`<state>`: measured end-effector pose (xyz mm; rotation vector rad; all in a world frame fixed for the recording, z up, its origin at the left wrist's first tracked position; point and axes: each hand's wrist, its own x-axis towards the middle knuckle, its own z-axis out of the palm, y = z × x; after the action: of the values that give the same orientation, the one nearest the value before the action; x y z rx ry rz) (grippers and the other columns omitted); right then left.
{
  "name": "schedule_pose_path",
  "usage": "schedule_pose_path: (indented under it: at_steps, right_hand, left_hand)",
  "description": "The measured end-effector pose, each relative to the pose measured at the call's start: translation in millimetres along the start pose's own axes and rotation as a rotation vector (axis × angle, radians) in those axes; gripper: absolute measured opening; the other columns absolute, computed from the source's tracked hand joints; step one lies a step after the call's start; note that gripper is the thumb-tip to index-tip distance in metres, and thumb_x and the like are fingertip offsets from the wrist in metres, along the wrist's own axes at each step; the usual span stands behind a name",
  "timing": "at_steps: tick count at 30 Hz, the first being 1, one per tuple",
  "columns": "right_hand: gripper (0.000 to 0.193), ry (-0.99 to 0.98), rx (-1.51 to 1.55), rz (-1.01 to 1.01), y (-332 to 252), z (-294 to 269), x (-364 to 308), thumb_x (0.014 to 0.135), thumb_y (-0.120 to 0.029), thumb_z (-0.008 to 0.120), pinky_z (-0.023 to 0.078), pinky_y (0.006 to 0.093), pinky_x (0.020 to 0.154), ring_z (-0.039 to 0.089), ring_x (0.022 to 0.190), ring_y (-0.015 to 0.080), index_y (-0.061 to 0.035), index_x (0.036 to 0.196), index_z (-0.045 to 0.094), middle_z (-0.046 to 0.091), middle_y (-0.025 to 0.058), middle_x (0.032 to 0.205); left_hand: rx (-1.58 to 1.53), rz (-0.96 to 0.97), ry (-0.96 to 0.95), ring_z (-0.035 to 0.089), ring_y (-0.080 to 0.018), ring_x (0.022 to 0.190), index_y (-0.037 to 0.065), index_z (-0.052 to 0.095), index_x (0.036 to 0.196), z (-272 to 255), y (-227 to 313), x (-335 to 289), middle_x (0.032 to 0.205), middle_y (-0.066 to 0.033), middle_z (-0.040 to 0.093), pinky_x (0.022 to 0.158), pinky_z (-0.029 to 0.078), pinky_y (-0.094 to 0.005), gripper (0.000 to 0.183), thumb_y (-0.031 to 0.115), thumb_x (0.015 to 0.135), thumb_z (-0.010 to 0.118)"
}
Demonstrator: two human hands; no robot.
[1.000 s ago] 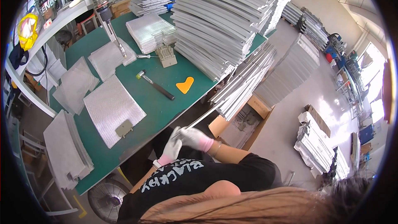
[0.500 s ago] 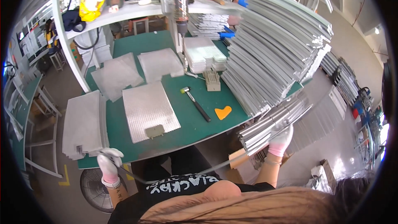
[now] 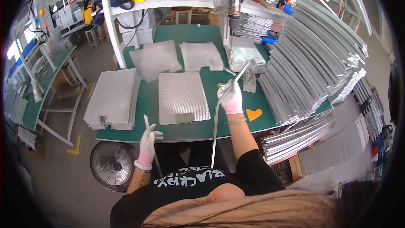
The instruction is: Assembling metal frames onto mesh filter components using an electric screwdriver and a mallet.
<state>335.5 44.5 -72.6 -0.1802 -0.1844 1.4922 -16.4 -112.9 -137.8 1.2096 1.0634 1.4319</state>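
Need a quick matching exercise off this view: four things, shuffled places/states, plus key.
1. Orange, flat, heart-shaped piece
2. Black, round, wire-caged fan
3. White-gloved right hand
4. Silver, rectangular mesh panel, front centre

A. Bears a small grey-green block
B. Below the tabletop's front edge, toward the left
C. Closed around a thin silver metal strip
D. On the green tabletop, right of item 3

Pairs: 1-D, 2-B, 3-C, 4-A

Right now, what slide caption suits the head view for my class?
Gloved left hand and right hand grip thin metal stripping at a green workbench laid with silver panels.
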Motion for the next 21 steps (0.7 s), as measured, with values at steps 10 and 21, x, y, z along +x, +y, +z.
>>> schedule_pose_path:
  at_steps: [10,21]
  right_hand:
    - [0.037,-0.146,-1.318,0.163,59.9,-68.5,-84.2,0.103,-0.016,0.044,0.049,0.0243,0.076,0.061,0.079,0.0119,0.0062,0.132,0.049,0.064,0.0068,0.083]
    - [0.066,-0.163,-1.325,-0.191,61.2,-66.8,-173.3,0.097,0.003,0.039,0.049,0.0230,0.065,0.050,0.066,0.0084,-0.0028,0.157,0.014,0.056,0.0048,0.090]
  left_hand:
    - [0.318,0.004,0.003,0.041,-0.0358,0.136,-0.003,0.033,0.146,52.0,-69.9,-67.7,0.144,-0.0238,0.043,0.114,0.031,-0.0466,0.064,0.022,0.092,0.059]
    - [-0.965,-0.481,-0.391,0.052,-0.0282,0.124,0.004,0.049,0.132,138.1,-58.9,6.7,0.132,-0.0132,0.055,0.109,0.039,-0.0425,0.039,0.033,0.106,0.043]
